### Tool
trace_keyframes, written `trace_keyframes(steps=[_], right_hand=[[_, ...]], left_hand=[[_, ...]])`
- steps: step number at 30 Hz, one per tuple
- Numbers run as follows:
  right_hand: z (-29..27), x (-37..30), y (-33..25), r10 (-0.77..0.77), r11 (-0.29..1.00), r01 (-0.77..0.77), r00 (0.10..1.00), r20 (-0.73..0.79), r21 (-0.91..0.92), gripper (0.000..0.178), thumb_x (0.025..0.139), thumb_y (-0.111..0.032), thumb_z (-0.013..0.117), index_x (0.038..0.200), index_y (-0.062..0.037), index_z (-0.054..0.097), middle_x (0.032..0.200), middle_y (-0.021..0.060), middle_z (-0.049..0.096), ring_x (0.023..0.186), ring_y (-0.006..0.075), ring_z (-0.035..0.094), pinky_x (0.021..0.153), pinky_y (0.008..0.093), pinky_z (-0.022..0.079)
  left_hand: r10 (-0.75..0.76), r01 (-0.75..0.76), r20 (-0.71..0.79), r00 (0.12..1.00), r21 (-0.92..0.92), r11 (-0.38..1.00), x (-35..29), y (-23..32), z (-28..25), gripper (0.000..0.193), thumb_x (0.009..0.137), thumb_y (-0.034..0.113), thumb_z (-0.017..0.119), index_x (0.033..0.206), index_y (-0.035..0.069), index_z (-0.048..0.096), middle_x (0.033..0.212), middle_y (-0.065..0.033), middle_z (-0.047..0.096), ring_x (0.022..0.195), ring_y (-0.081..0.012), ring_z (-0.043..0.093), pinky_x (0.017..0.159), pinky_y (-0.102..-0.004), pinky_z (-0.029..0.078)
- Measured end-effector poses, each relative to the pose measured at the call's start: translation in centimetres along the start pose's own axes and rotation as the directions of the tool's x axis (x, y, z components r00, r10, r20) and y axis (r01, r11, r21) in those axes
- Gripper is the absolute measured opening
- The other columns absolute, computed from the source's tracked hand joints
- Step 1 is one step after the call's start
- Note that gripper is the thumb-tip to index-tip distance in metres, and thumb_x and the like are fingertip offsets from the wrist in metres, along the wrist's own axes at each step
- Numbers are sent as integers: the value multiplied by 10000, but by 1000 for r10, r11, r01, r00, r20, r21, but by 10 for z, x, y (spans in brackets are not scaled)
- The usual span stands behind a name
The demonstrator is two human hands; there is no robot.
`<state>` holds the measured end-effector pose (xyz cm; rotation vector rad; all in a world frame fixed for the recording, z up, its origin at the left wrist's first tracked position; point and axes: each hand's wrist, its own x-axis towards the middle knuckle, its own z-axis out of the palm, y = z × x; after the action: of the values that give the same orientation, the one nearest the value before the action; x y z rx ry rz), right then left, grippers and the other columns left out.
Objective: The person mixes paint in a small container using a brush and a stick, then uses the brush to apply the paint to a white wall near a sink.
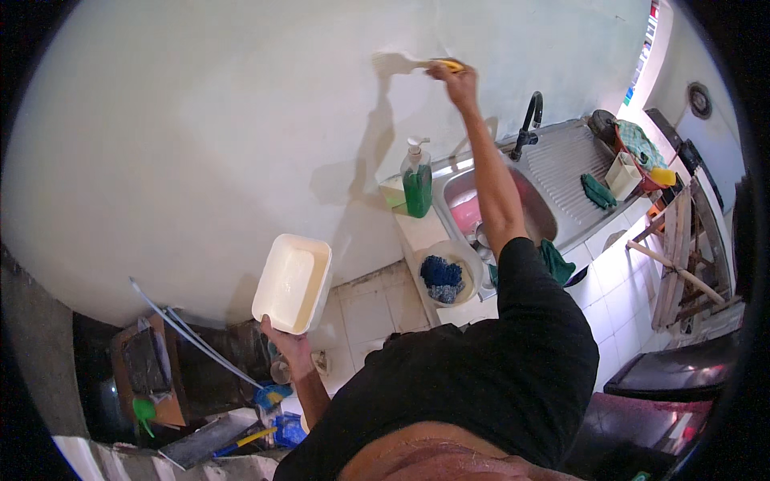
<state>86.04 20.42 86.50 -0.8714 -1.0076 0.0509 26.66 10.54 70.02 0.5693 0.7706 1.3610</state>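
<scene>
My right hand (460, 86) is raised against the pale wall (216, 144), its fingers closed round a paintbrush (450, 64) with a yellow handle. The brush head points left at the wall, and a dark shadow of brush and arm falls beside it. Lower down on the left, my left hand (287, 343) grips the near end of a cream rectangular tub (290, 282). The tub is tilted so that its inside shows, with a pale coating or liquid in it that looks like paint.
Below my right arm lies a steel sink (545, 200) with a black tap (529, 128). On its left stand a pump bottle of green liquid (418, 180) and a bowl (469, 264) with a dark blue cloth. A wooden rack (682, 256) is at right; clutter, including a blue-yellow tool (249, 441), lies lower left.
</scene>
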Motion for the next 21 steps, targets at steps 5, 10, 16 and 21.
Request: trace_keyframes(steps=[5, 10, 16, 21], right_hand=[[-28, -15, -19, -341, 875, 74, 794, -503, -478, 141, 834, -147, 649, 829, -13, 693, 723, 115, 684, 598, 180, 646, 558, 327, 508], [92, -46, 3, -466, 619, 177, 867, -176, -765, 141, 807, -160, 665, 894, -50, 649, 767, 162, 635, 651, 348, 612, 551, 411, 463], [177, -68, -55, -303, 909, 323, 946, 115, -263, 107, 814, -149, 650, 875, -65, 677, 753, 119, 667, 684, 322, 635, 623, 372, 502], [68, 5, -30, -408, 841, 325, 906, -114, -433, 169, 854, -194, 615, 830, -53, 705, 719, 92, 684, 610, 183, 624, 587, 317, 488]], left_hand=[[49, -49, 0, 999, -6, 999, -3, 1, 11, 623, 883, 499, 441, 1331, 67, 429, 1289, -88, 538, 1172, -225, 536, 931, -375, 463], [-14, 14, 1, 1000, 49, 999, 13, -8, -5, 627, 887, 515, 419, 1346, 88, 424, 1315, -75, 522, 1192, -241, 519, 930, -405, 466], [-5, 2, 51, 999, 63, 998, 8, -5, 15, 632, 889, 536, 384, 1361, 117, 418, 1330, -57, 514, 1197, -264, 519, 927, -434, 474], [8, -10, 31, 999, 57, 998, 11, -3, 5, 626, 894, 525, 369, 1359, 108, 419, 1325, -62, 518, 1188, -265, 526, 921, -439, 478]])
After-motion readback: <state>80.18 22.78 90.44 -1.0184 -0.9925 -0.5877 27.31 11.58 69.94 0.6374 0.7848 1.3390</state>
